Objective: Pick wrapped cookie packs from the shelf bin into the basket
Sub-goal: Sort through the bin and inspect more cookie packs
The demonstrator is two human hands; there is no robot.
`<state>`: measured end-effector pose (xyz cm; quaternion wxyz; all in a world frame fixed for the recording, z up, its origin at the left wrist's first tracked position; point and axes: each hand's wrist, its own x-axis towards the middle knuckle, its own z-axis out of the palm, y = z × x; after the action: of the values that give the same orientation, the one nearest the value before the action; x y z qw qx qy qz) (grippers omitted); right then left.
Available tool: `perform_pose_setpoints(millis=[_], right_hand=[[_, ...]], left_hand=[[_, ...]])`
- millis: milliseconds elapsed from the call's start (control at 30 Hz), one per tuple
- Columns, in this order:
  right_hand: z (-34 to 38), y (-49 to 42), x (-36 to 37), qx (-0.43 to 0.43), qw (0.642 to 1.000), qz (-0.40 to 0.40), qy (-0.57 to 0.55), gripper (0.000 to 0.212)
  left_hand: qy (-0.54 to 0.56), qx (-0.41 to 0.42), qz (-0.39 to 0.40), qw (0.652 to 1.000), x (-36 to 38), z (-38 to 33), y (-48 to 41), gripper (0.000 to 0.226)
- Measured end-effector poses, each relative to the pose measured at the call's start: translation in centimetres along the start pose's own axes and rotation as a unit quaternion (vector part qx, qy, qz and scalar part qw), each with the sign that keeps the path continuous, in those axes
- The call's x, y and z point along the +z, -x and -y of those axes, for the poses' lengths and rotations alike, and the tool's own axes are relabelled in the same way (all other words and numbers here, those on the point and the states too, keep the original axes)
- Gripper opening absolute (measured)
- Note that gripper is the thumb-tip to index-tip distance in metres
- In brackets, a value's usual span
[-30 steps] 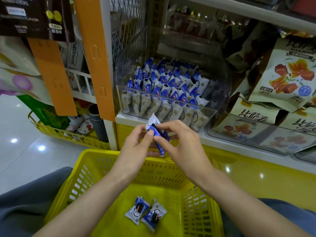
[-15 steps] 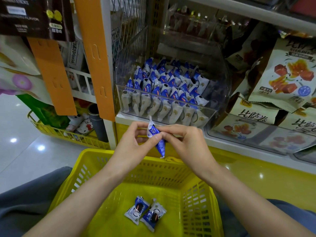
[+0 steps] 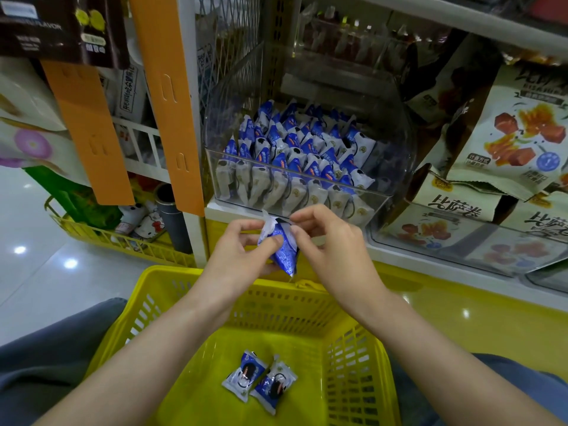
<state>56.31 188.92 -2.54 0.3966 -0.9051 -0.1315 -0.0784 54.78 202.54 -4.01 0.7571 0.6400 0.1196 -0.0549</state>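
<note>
A blue and white wrapped cookie pack [image 3: 282, 248] hangs above the far rim of the yellow basket [image 3: 356, 348]. My left hand [image 3: 239, 256] pinches its left side with thumb and fingers. My right hand [image 3: 330, 244] pinches its upper right edge. Two more packs [image 3: 259, 381] lie side by side on the basket floor. A clear shelf bin [image 3: 381, 198] just behind my hands holds several rows of the same packs [image 3: 295, 161].
Large snack bags [image 3: 519, 133] fill the shelf to the right of the bin. Orange hanging strips [image 3: 167, 96] and a white shelf post stand to the left. A low yellow wire basket [image 3: 123, 241] with goods sits on the shiny floor at left.
Both hands have kept hold of the pack and turned it between them, raising it slightly. The two packs in the basket have not moved.
</note>
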Motion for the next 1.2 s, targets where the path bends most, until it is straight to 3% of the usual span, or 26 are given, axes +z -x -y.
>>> perform_pose_setpoints(millis=[200,433,567,633,733,800,867,1033,1200], right_hand=[[0.0,0.5,0.5,0.033,0.993,0.108,-0.021,0.020],[-0.4,0.1,-0.4,0.035,0.996,0.074,-0.038,0.013],[-0.1,0.8,0.0,0.002,0.984,0.172,-0.052,0.052],[-0.1,0.9,0.2,-0.032,0.987,0.151,-0.041,0.048],[-0.1,0.4,-0.4,-0.035,0.994,0.100,-0.033,0.024],[-0.2,0.0,-0.8,-0.032,0.995,0.099,0.004,0.013],[-0.2,-0.2,-0.9,-0.030,0.994,0.108,0.017,0.018],[0.0,-0.3,-0.9,0.023,0.990,0.109,-0.092,0.012],[0.4,-0.1,-0.7,-0.019,0.997,0.045,-0.066,0.014]], left_hand=[[0.053,-0.024,-0.044,0.997,-0.5,-0.4,-0.2,0.031],[0.117,-0.064,-0.009,0.991,-0.5,-0.6,-0.4,0.041],[0.215,-0.097,0.006,0.972,-1.1,-1.1,-0.5,0.029],[0.239,-0.124,0.026,0.963,-1.3,-1.3,-0.4,0.022],[0.120,-0.141,0.021,0.982,-1.1,-1.0,-0.2,0.028],[-0.055,-0.079,-0.027,0.995,-1.0,-0.6,-0.2,0.040],[-0.135,0.020,-0.034,0.990,-1.0,-0.9,0.1,0.038],[-0.116,0.112,0.069,0.985,-0.6,-1.2,0.6,0.013],[-0.093,0.100,0.047,0.990,-0.8,-0.9,0.4,0.032]])
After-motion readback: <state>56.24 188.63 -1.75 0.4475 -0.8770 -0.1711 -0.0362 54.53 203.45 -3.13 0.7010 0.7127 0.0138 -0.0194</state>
